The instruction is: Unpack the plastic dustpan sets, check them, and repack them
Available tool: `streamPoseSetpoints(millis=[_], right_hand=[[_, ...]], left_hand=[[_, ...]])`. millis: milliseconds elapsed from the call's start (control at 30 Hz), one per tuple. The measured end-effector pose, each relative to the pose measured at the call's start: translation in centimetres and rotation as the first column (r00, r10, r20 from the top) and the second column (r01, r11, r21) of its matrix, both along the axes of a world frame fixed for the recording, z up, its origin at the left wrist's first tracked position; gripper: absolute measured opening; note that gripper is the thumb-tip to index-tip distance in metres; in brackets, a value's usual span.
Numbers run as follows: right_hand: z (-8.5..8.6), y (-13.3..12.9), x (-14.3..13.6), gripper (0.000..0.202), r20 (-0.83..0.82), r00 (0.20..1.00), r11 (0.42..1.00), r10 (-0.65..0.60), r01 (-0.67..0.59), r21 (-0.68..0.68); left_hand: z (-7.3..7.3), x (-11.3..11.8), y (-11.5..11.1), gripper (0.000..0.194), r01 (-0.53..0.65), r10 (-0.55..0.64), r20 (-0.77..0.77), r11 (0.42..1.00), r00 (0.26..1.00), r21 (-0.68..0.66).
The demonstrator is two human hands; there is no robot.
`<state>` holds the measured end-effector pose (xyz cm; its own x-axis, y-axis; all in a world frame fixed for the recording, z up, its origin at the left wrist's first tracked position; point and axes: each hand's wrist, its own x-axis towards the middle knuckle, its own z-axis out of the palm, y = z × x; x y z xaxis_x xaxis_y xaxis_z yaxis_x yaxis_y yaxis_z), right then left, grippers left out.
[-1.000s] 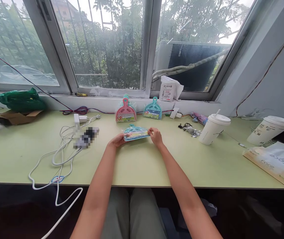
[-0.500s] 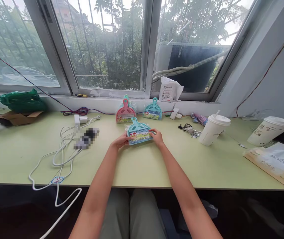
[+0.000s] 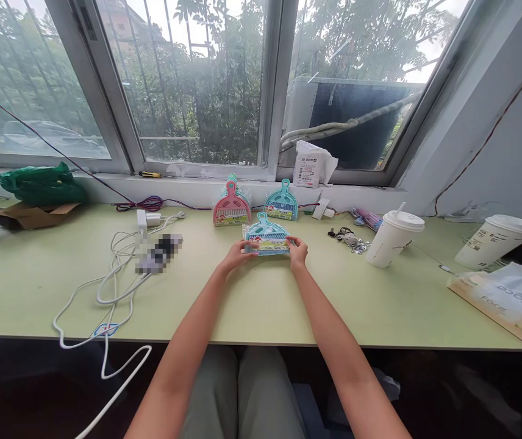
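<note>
Both hands hold a packaged light-blue dustpan and brush set point(image 3: 268, 231) by its two lower sides, its handle pointing towards the window. My left hand point(image 3: 239, 254) is closed on the left side, and my right hand point(image 3: 298, 251) pinches the right side. Clear wrap and a colourful label cover the set's front. Just behind it, a pink dustpan set point(image 3: 232, 207) fronts a stack of similar ones leaning by the sill. To the right of that stack stands another blue dustpan set point(image 3: 281, 201).
White cables point(image 3: 114, 274) and a power plug lie to the left on the table point(image 3: 261, 305). Keys point(image 3: 355, 241), a lidded paper cup point(image 3: 391, 241), a second cup point(image 3: 494, 242) and a tissue pack point(image 3: 508, 299) are at the right. A green bag point(image 3: 36, 183) sits far left.
The held dustpan set has moved right and slightly away towards the window, and it has turned straighter. Both hands moved along with it.
</note>
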<state>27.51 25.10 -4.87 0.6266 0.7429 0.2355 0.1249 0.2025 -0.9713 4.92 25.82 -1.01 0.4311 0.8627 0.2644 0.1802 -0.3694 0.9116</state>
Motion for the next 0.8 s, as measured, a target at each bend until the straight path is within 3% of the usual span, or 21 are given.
streamPoseSetpoints(millis=[167,367,533,600,733,800], right_hand=[[0.6,-0.1,-0.4,0.033,0.053,0.987,0.989,0.149,-0.149,0.011],[0.8,-0.1,0.0,0.065,-0.175,0.929,0.94,0.327,-0.338,-0.038],[0.6,-0.1,0.1,0.091,-0.211,0.872,0.881,0.443,-0.467,-0.081],[0.6,-0.1,0.0,0.088,-0.221,0.871,0.88,0.44,-0.466,-0.086],[0.8,0.0,-0.1,0.056,-0.295,0.882,0.902,0.369,-0.416,-0.115],[0.9,-0.1,-0.1,0.05,-0.313,0.885,0.915,0.346,-0.392,-0.097]], left_hand=[[-1.6,0.2,1.5,0.023,-0.118,0.119,0.041,0.993,0.992,-0.029],[-2.0,0.0,2.1,0.021,-0.128,0.134,0.046,0.984,0.99,-0.121],[-2.0,-0.2,2.4,0.017,-0.154,0.158,0.024,0.981,0.987,-0.122],[-2.1,-0.1,2.4,0.02,-0.131,0.137,0.034,0.982,0.99,-0.134],[-2.2,0.2,2.2,0.018,-0.153,0.173,0.073,0.962,0.982,-0.228],[-2.2,0.2,1.9,0.052,-0.157,0.205,0.156,0.948,0.966,-0.275]])
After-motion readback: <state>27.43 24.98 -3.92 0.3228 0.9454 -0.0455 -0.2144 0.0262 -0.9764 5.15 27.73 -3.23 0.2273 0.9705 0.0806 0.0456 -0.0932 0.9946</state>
